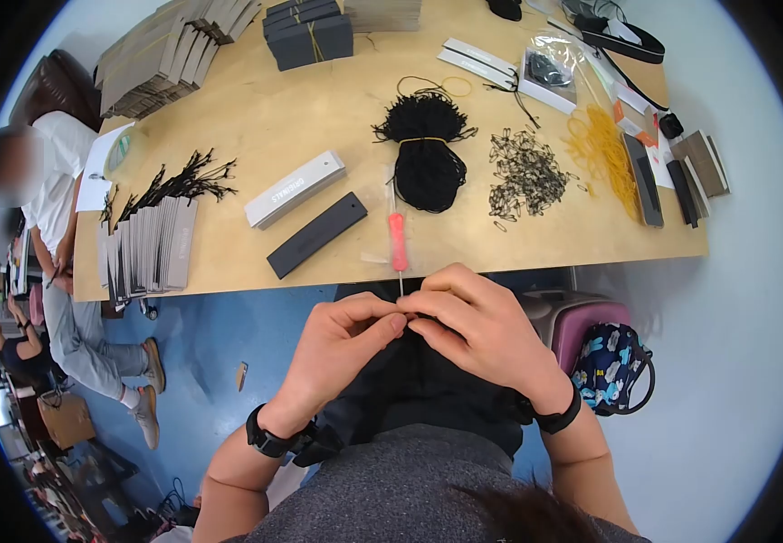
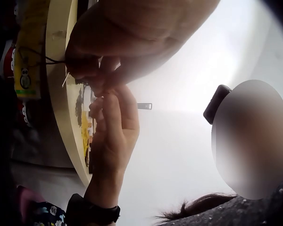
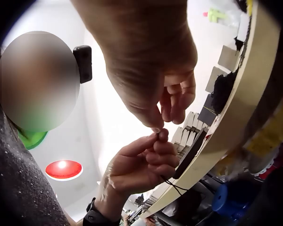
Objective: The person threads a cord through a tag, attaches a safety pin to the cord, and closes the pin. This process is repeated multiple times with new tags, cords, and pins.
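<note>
In the head view my left hand [image 1: 335,346] and right hand [image 1: 482,330] meet fingertip to fingertip just off the table's front edge. A thin black cord [image 2: 40,57] hangs in a loop from the left hand, which pinches it. The right thumb and forefinger pinch at the same spot, where the small end is mostly hidden by fingers. In the right wrist view, the cord [image 3: 175,185] trails below the left palm. Beyond the hands lies a hook tool with a red handle [image 1: 397,241], its thin metal shaft reaching over the edge towards the fingertips.
On the table [image 1: 464,249] lie a bundle of black cords [image 1: 429,163], a pile of small pins [image 1: 527,176], yellow bands [image 1: 601,149], a white tag stack [image 1: 295,188] and a black one [image 1: 317,235]. Grey tags with cords [image 1: 149,244] stand left. A person [image 1: 57,181] sits beyond them.
</note>
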A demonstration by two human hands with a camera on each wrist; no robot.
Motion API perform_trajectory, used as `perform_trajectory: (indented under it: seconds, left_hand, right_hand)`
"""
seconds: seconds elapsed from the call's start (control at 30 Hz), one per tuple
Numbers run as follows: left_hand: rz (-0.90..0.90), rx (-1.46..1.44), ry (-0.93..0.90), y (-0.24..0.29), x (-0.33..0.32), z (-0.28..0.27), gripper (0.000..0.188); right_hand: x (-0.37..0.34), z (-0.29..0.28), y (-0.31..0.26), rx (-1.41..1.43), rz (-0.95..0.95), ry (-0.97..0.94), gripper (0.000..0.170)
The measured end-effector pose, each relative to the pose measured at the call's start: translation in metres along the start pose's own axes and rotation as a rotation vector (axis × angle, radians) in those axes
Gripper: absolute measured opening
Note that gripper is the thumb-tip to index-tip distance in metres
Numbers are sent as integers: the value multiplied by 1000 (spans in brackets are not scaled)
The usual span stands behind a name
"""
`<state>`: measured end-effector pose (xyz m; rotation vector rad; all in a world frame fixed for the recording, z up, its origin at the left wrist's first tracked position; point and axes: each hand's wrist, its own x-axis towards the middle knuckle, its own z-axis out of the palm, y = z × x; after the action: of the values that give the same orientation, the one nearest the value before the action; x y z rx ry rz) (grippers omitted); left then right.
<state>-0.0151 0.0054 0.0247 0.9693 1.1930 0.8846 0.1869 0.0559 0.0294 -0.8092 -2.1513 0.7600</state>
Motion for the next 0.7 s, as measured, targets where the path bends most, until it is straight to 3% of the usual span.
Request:
perform_trajectory:
  seconds: [0.07,0.23,0.3,0.37,0.43,0.53,0.7]
  left_hand:
    - [-13,38,-3,2,2,2,17]
    - [-34,92,54,4,3,12,13]
    - [114,261,39,-1,4,13,10]
    - [121,161,77,-10,6,15,9]
    - [126,60,124,-13,10,16,7]
    - [83,-41,165,-11,14,13,8]
    - [15,-61,157,-5,21,11,13]
  right_hand:
    - [-3,-2,5,-44,-55,-29,16]
    - [-13,1,9,79,121,-27,13]
    - [-16,-4,14,38,144,-20,11]
    - [-16,-12,23,2,163,-16,10]
    - [-16,-29,40,-349,305,197,8]
    - [-15,-42,60,-498,373,200,8]
    - [-9,-36,75,-643,312,152,7]
